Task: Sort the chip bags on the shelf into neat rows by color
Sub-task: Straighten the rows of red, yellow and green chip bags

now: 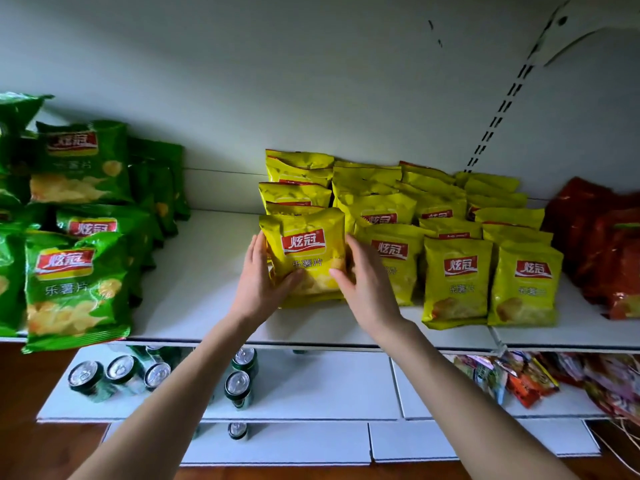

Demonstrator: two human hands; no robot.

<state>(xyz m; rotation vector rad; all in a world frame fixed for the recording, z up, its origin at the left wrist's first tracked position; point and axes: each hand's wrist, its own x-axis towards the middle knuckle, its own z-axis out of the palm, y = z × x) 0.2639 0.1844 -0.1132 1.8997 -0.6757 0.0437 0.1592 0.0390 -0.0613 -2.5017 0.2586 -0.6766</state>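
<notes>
Lower shelf (311, 386), nearest: green cans (121, 374) at 7 o'clock, mixed packets (519, 379) at 4 o'clock. Both forearms reach up from 6 o'clock over it to the shelf (194, 282).

Left hand (258, 284) and right hand (369, 289) grasp one yellow bag (308, 252) at centre. It is upright, at the front of its column, base down on the shelf. Left thumb lies across the lower front, fingers behind the bag's 9 o'clock edge. Right thumb is on the front, fingers tucked at its 3 o'clock edge against the next bag.

Other yellow bags (457, 278) stand in rows from centre toward 2 o'clock. Green bags (76, 292) at 9 o'clock, well apart, loosely piled. Red bags (609, 258) at 3 o'clock, just beside the yellows. White wall (311, 81) behind, 12 o'clock.
</notes>
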